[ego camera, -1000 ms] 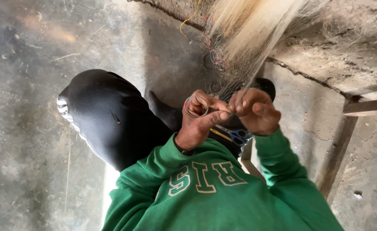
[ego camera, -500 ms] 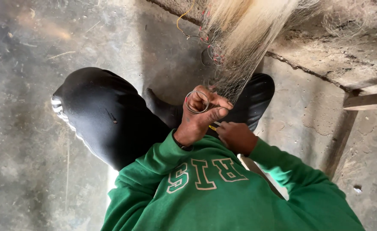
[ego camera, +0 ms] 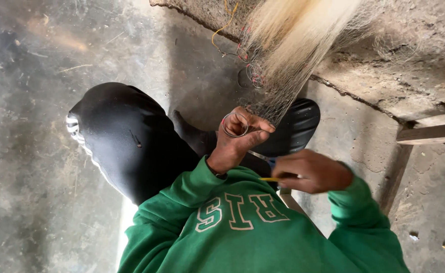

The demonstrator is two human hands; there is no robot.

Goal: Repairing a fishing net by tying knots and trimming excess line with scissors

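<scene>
While the fine net [ego camera: 270, 101] hangs down from the pale fibre bundle [ego camera: 298, 30] at the far side, its lower edge is gathered at the left hand [ego camera: 240, 139], whose fingers [ego camera: 260, 126] are closed in a pinch on the mesh, with a small wire ring [ego camera: 235, 125] held against the palm side. The right hand [ego camera: 311, 172] sits nearer and to the right, just apart from the left; it is blurred, its fingers curled shut around a thin yellow tool [ego camera: 270, 179] whose tip points left. A grey strand or blade [ego camera: 258, 154] shows between the two hands, though what it is cannot be told. Judging from this, the mesh is best kept taut by the left pinch, so that single strands stand apart and can be picked out; the pinch should be kept close to the working point, since slack net would likely tangle. The tool would best be brought in along the line of the strands and not across them, as thin threads look easily snagged or broken. The ring should be kept from slipping round the fingers. Below lie a black trouser knee [ego camera: 126, 141], a black shoe [ego camera: 295, 126] and the concrete floor [ego camera: 30, 101].
</scene>
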